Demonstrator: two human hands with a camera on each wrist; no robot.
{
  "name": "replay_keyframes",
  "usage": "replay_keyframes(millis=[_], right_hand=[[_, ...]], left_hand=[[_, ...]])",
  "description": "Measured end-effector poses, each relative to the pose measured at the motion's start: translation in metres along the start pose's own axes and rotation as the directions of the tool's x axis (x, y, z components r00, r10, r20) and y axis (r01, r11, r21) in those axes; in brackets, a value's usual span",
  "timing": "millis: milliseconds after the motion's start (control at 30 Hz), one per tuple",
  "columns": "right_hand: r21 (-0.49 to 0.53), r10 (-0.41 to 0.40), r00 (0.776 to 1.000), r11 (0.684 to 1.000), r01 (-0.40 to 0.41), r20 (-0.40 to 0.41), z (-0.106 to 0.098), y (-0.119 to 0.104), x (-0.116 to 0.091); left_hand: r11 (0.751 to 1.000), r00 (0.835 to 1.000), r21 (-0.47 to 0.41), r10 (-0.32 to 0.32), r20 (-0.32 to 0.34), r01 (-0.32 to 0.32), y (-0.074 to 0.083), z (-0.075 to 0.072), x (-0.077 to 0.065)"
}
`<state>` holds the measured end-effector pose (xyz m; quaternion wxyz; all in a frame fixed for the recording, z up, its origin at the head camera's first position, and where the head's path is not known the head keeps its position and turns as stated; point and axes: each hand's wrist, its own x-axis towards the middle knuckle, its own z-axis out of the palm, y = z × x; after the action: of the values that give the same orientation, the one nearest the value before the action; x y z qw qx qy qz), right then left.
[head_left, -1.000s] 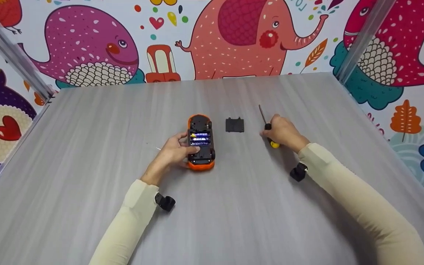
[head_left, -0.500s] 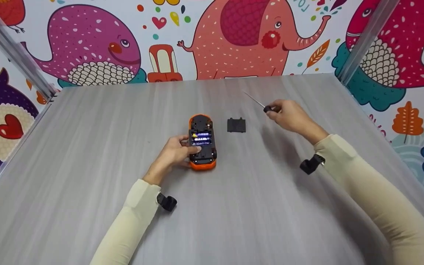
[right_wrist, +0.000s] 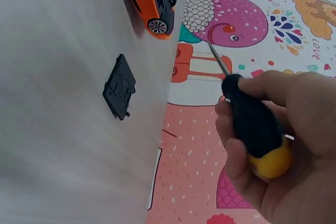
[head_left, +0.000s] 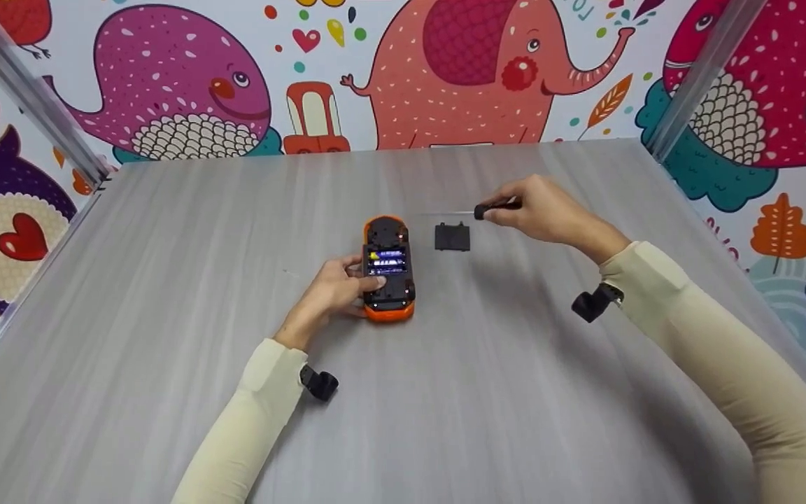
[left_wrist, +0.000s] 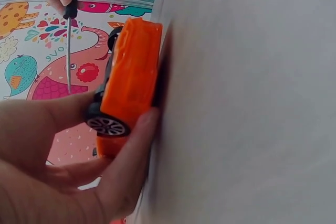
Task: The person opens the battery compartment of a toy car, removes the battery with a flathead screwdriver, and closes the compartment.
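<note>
An orange toy car (head_left: 389,297) lies upside down on the table, its black underside facing up. Several batteries (head_left: 387,262) sit in its uncovered compartment. My left hand (head_left: 333,288) grips the car from the left side, thumb over the underside; the left wrist view shows fingers along the orange body (left_wrist: 131,72). My right hand (head_left: 550,210) holds a screwdriver (head_left: 481,211) above the table, its thin shaft pointing left toward the car's far end. The black and yellow handle (right_wrist: 254,124) lies between thumb and fingers in the right wrist view.
A black battery cover (head_left: 452,237) lies flat on the table just right of the car. Printed wall panels (head_left: 459,84) with cartoon animals stand along the back and both sides of the grey table (head_left: 403,420).
My right hand has lifted the screwdriver off to the upper left, and its shaft has swung from pointing away to pointing left. My left hand still holds the car in place.
</note>
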<state>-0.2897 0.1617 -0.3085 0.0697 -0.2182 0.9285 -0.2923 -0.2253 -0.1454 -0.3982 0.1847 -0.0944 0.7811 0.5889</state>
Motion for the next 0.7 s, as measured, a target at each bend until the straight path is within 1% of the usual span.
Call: replay_keyframes(millis=[100,267,567,700], right_hand=[[-0.018,-0.021,0.999,1.000,0.021,0.032,0.001,-0.005,0.002],[-0.051,-0.036,0.997,0.998,0.039,0.063,0.003,-0.015,0.006],[-0.086,-0.023,0.995,0.996,0.032,0.100,0.006,-0.024,0.013],[-0.096,-0.012,0.993,0.995,0.023,0.114,0.007,-0.026,0.016]], left_hand=[[1.000,1.000,-0.009,0.010,0.010,-0.010,0.000,0.001,0.001],[1.000,1.000,-0.018,-0.006,0.009,0.006,0.002,0.001,0.001],[1.000,1.000,-0.025,-0.001,-0.007,0.001,0.001,0.002,0.001],[1.000,1.000,-0.027,-0.016,-0.009,0.015,0.001,0.002,0.001]])
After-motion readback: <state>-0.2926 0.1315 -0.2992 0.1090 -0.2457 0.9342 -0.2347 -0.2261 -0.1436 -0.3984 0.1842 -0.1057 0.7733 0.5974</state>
